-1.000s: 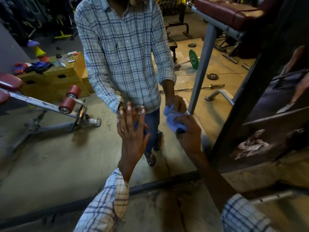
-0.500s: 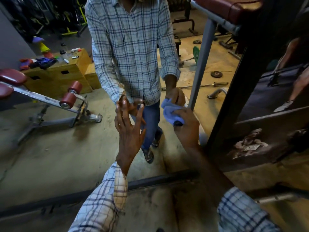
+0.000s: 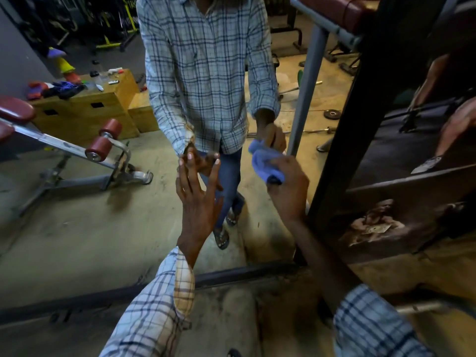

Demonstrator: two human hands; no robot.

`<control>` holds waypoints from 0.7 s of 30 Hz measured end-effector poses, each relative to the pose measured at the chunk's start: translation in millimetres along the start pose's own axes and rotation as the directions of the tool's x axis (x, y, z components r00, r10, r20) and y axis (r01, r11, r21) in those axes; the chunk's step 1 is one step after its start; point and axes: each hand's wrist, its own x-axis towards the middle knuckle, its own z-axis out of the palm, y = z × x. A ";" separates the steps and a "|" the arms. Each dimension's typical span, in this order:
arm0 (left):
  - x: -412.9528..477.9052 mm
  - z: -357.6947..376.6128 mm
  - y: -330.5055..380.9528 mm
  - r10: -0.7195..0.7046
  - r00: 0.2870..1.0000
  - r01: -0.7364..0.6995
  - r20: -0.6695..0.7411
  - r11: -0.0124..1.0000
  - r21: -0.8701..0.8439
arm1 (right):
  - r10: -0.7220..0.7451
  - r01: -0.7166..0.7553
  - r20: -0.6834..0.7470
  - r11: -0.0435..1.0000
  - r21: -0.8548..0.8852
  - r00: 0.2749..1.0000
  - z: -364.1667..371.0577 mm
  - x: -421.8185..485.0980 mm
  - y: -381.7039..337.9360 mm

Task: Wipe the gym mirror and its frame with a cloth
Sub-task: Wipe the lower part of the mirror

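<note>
The gym mirror [image 3: 108, 240] fills the left and middle of the view and shows my own reflection in a plaid shirt. Its dark frame runs along the bottom [image 3: 244, 273] and up the right side [image 3: 355, 119]. My left hand [image 3: 199, 199] lies flat on the glass with its fingers spread and holds nothing. A bunched blue cloth [image 3: 265, 164] is gripped in my right hand [image 3: 289, 189], which presses it against the glass close to the right frame. The cloth's reflection meets it at the glass.
A weight bench with red rollers [image 3: 103, 143], a wooden box with clutter [image 3: 98, 104], a grey steel post [image 3: 306, 94] and weight plates appear as reflections. Right of the frame is a dark poster wall [image 3: 401, 202]. Bare concrete floor [image 3: 231, 318] lies below the mirror.
Both hands have moved up the glass. The right hand has carried the cloth upward along the mirror beside the right frame, and the view has shifted with it.
</note>
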 end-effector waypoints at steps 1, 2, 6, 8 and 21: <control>0.5 0.7 4.1 0.026 1.000 -0.026 -0.006 1.000 -0.002 | -0.005 0.006 -0.033 1.000 0.016 0.999 -4.9 11.8 -3.4; 1.5 2.0 9.1 0.057 0.998 -0.057 -0.017 0.998 -0.006 | -0.019 0.019 0.002 1.000 0.022 1.000 -5.7 15.4 -4.1; 13.6 1.2 34.7 0.106 0.993 -0.108 -0.058 0.994 -0.033 | -0.060 0.112 0.380 0.987 -0.116 0.923 -8.1 -10.6 20.5; 26.8 -1.2 43.6 0.132 0.988 -0.135 -0.084 0.990 -0.029 | -0.046 0.102 0.353 0.985 -0.142 0.935 -21.8 -2.2 29.1; 48.8 -2.3 74.6 0.164 0.984 -0.165 -0.069 0.986 -0.013 | -0.112 0.160 0.371 0.982 -0.101 0.922 -58.3 34.2 44.2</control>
